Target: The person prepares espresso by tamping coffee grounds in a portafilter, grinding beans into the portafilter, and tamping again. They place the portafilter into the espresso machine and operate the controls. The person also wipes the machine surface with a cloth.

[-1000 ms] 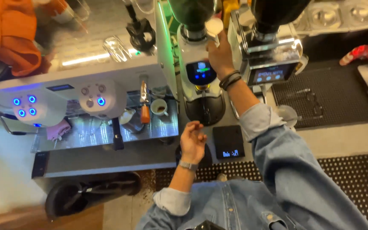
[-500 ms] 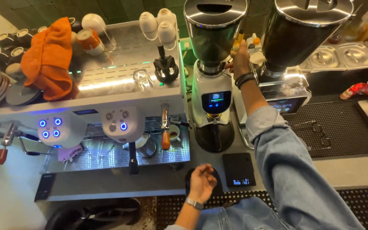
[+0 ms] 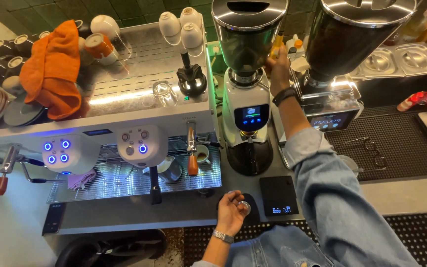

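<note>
Left hand (image 3: 232, 211) pinches a small round metal piece (image 3: 244, 204): likely hard, light, slippery; best held by its rim. Right hand (image 3: 278, 63) reaches behind the grinder (image 3: 247, 89); grip not discernible.

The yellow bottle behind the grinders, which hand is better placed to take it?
The right hand. It is already raised between the two coffee grinders, at the yellow bottle. The left hand is low at the counter edge near the small scale, holding a small round metal thing.
</note>
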